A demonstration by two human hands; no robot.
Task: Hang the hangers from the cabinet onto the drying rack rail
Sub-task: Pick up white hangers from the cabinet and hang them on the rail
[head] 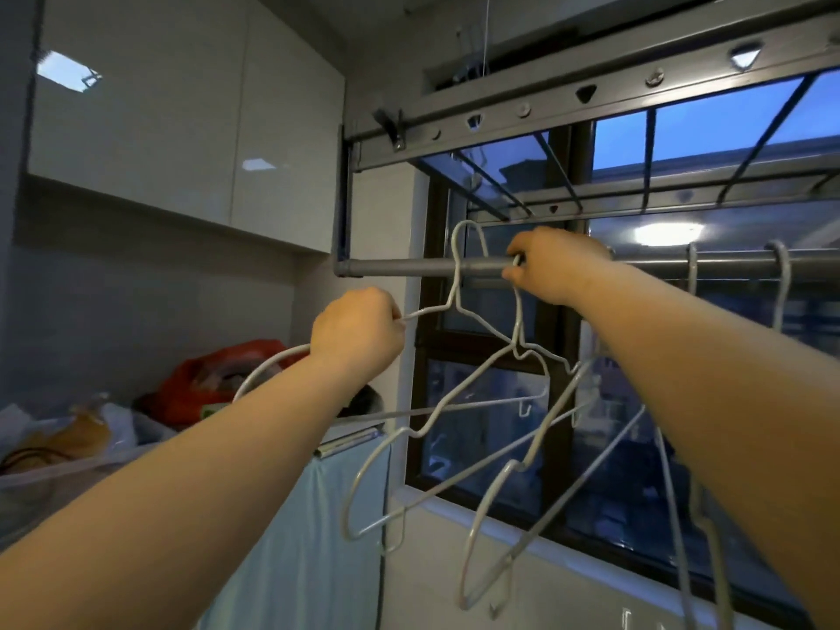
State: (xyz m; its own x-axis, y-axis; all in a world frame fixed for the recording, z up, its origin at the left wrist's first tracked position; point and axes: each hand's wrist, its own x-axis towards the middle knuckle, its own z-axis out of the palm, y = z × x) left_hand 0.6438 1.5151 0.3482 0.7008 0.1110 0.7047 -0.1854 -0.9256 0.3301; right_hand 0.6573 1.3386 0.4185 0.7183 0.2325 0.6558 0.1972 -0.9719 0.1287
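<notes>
head view: right fingers (514, 276) pinch hanger (517, 321) at rail (400, 267), left fingers (387, 312) clutch second hanger (427, 311).

The right hand (554, 266) covers the hook of the white wire hanger (518, 318) it pinches, so whether that hook sits over the grey metal drying rail (400, 267) cannot be told. The left hand (359, 329) hides a stretch of a second white wire hanger (427, 310). Toward 3 o'clock the rail runs out of frame, and the right forearm (704, 356) hides the lower parts of two hung white hangers (781, 288). At 9 o'clock a red plastic bag (254, 352) is blurred. A pale blue cloth (295, 538) at 6 o'clock is cropped.
</notes>
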